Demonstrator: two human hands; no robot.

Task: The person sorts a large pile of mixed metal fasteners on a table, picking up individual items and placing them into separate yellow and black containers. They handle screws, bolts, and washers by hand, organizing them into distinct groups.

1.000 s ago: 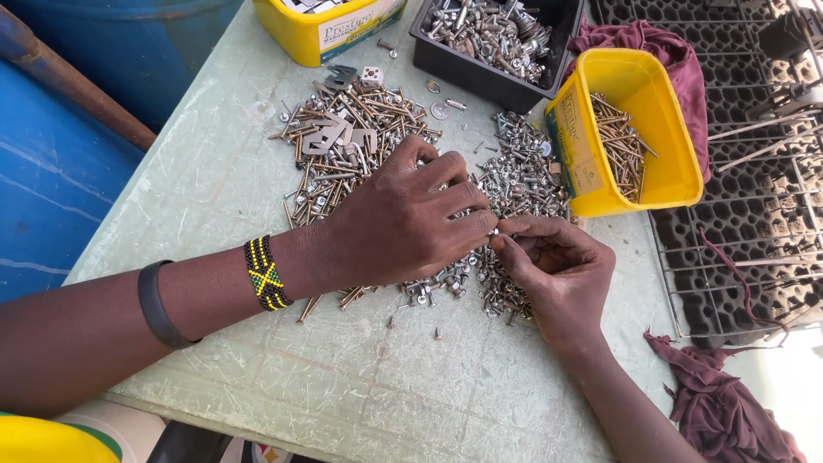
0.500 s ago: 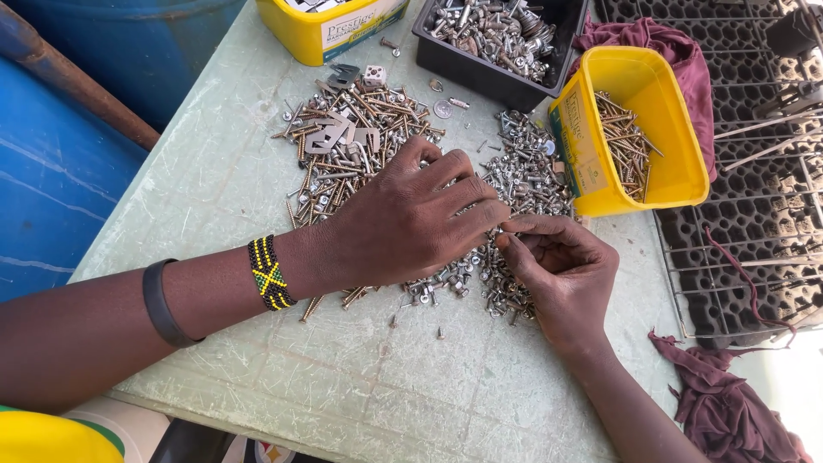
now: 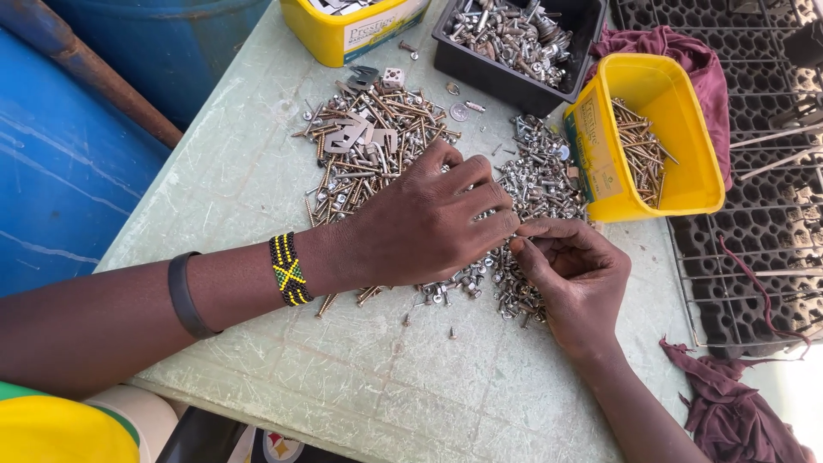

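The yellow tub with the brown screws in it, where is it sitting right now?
The yellow tub sits tilted at the table's far right edge, beside the silver screw pile, just beyond the right hand and below the black tray.

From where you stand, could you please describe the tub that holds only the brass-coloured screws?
Start at the pale green table and go to its right edge. Beside the silvery screw pile stands a yellow tub, tilted. Unlike the black tray behind it, it holds only long brass-coloured screws.

Bare forearms, left wrist with beaded black, yellow and green bracelet point(image 3: 289, 269), plain dark band point(image 3: 185, 296), possibly rubber
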